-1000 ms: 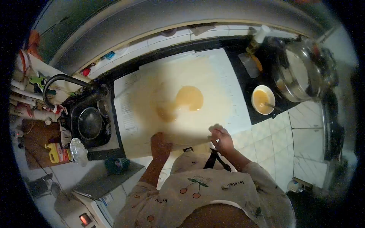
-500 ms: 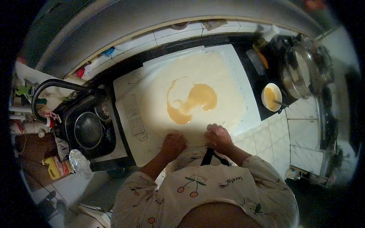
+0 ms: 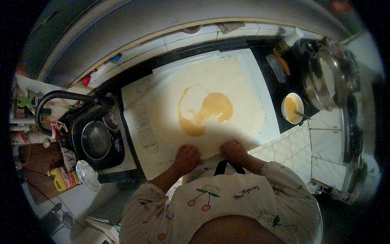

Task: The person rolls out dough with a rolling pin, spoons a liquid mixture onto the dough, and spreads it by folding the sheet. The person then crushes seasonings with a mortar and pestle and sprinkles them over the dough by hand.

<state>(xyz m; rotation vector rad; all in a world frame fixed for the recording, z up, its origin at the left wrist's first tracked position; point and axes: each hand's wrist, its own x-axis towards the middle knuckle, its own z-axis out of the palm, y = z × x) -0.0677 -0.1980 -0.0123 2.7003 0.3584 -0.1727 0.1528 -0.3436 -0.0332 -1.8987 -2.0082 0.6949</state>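
Note:
A wide, thin sheet of pale dough (image 3: 239, 83) lies on a white printed mat (image 3: 266, 101). Yellow beaten egg (image 3: 217, 105) forms a glossy, curved puddle in the middle of it. My left hand (image 3: 188, 156) is closed at the sheet's near edge, fingers curled over the dough. A short way to its right, my right hand (image 3: 233, 151) is also closed at that edge. The fingertips of both hands are partly hidden, and shadow covers the dough between them. Farther right stands a white bowl (image 3: 288, 119) with more beaten egg and a utensil handle leaning out.
On the left are a black sink (image 3: 77, 142) holding a dark pan (image 3: 96, 140), and a curved black faucet (image 3: 53, 94). Crumpled foil (image 3: 87, 175) and a yellow jug (image 3: 58, 181) sit nearer me. A large metal pot (image 3: 325, 81) stands at right, beside a scraper-like tool (image 3: 277, 68).
My right hand's fingers have curled in and it sits slightly lower at the dough's edge. My left hand stays nearly in place. The camera view has shifted slightly.

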